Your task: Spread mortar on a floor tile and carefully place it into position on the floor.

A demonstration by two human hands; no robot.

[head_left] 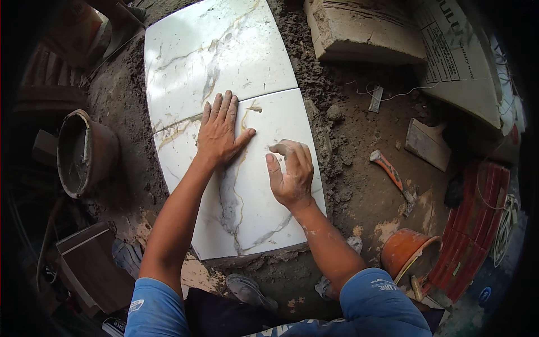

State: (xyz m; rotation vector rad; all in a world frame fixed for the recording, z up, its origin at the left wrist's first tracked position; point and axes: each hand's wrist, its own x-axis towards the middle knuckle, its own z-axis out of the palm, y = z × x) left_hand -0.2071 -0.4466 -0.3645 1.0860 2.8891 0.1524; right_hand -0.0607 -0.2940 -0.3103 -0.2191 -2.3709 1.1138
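Two white marble-patterned tiles, a far one [216, 42] and a near one [210, 208], lie end to end on grey mortar [331, 135]. My left hand [222, 132] rests flat on the near tile beside the seam, fingers stretched out toward the far tile. Over the near tile's right half, my right hand [291, 174] is curled, thumb and forefinger almost meeting; I cannot make out whether anything small is between them. An orange-handled hammer [386, 168] lies on the dirty floor to the right, below a flat grey slab [426, 140].
A mortar bucket [84, 151] stands left, an orange bucket [401, 253] lower right near red tiles [471, 224] and coiled cable [502, 230]. A pale block [359, 39] and printed box [455, 95] are upper right. Another person's leg [120, 28] shows upper left.
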